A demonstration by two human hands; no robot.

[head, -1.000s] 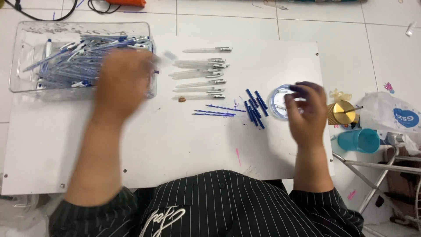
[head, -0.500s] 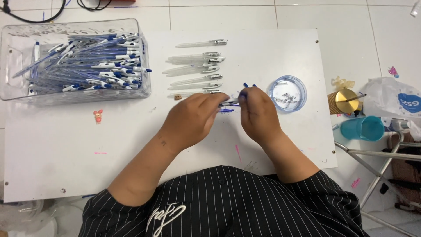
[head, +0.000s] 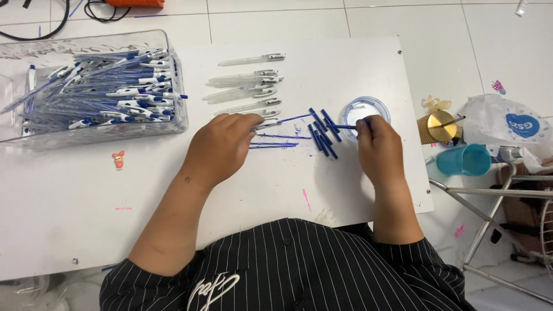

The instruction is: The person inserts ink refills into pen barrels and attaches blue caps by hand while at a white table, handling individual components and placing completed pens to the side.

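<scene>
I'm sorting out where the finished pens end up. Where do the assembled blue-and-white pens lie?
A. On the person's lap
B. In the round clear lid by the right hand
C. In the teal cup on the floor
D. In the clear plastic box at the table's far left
D: the assembled blue-and-white pens fill the clear plastic box at the white table's far left.

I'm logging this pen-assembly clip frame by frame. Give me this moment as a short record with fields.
left hand: holds a clear pen barrel with a blue refill sticking out
right hand: pinches a small blue piece over the round clear lid
blue pieces: loose cluster between the hands
clear barrels: row on the white table
clear bin: holds finished pens, far left
</scene>
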